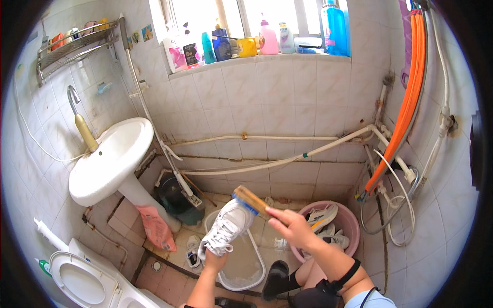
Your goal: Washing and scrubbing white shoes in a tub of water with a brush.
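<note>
My left hand [216, 261] grips a white lace-up sneaker [227, 227] near its heel end, toe pointing up and away from me. In my right hand [293, 227] is the handle of a wooden scrub brush [252, 198]. Its blue bristles touch or nearly touch the toe of the sneaker. Below the sneaker stands a white plastic basin [259, 254] holding cloudy water. Another sneaker [193, 252] rests on the floor left of the basin. To the right, a pink tub [356, 240] contains several shoes [325, 217], partly hidden by my right forearm.
A pedestal sink [111, 161] and a toilet [83, 283] are on the left. Behind stand a dark bucket [181, 208] and a mop [154, 131]. Pipes [269, 165] run along the back wall; an orange hose-like bundle [400, 104] hangs at right. Bottles [221, 44] line the windowsill.
</note>
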A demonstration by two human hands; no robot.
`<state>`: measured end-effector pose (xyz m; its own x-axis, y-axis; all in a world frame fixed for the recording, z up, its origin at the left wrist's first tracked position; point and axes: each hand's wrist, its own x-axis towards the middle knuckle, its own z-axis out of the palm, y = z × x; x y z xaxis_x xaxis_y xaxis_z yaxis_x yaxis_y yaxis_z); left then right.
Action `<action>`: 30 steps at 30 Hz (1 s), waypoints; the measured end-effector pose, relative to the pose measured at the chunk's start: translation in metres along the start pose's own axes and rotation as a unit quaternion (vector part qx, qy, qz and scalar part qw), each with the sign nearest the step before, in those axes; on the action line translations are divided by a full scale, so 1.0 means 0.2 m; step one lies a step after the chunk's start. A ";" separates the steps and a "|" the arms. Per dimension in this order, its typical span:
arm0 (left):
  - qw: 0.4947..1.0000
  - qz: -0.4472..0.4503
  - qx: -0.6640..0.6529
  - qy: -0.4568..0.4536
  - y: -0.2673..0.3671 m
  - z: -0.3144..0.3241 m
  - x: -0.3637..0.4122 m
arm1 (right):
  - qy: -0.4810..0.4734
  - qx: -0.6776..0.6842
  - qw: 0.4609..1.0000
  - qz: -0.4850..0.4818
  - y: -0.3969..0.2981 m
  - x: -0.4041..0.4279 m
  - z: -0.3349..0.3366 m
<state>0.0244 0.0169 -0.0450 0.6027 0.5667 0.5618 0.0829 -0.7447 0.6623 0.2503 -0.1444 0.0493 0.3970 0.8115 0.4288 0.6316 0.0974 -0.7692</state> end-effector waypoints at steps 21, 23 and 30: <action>0.983 -0.105 -0.118 0.090 -0.02 0.05 -0.05 | 0.120 0.018 0.992 0.034 0.02 -0.08 0.03; 0.968 -0.145 -0.163 0.126 -0.02 0.06 -0.06 | 0.142 0.008 0.990 0.018 0.01 -0.11 0.07; 0.927 -0.184 -0.291 0.149 0.11 0.11 -0.01 | 0.146 -0.038 0.989 0.005 -0.07 -0.17 0.26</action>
<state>0.0419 -0.0080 -0.0431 0.3645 0.8818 0.2993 -0.2547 -0.2148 0.9429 0.1931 -0.1430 0.0207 0.5717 0.6107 0.5480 0.6708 0.0368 -0.7408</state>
